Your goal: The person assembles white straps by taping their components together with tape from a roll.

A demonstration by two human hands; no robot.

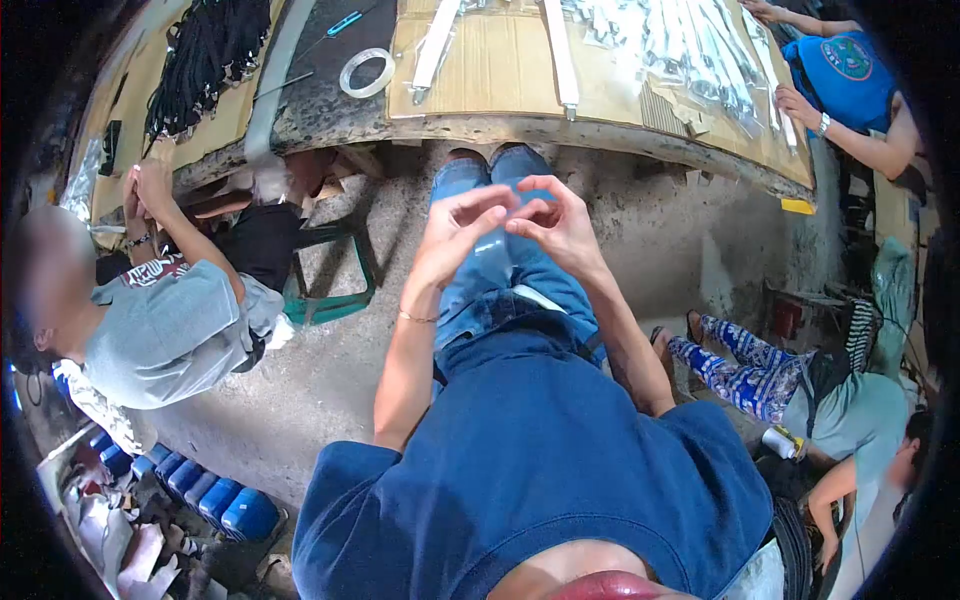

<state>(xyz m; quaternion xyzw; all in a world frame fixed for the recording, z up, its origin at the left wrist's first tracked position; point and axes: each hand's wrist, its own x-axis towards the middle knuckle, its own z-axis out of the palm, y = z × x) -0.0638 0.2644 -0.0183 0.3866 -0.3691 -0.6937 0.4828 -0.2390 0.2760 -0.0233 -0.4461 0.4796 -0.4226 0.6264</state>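
Above my lap, my left hand (452,235) and my right hand (558,226) face each other with bent fingers. A small clear plastic bag (492,256) hangs between them, pinched at its upper edge by both hands; the left fingers are slightly blurred. Across my thighs lies a white strap (538,297), partly hidden by my shirt. On the table ahead are a white strap with a metal end (436,45) and another white strap (560,55), both on cardboard (490,60).
A tape roll (367,73) and blue-handled snips (345,24) lie on the table. Bagged white straps (700,60) are at right, black straps (205,60) at left. Co-workers sit at left (170,320) and upper right (850,90); another bends at lower right (850,410).
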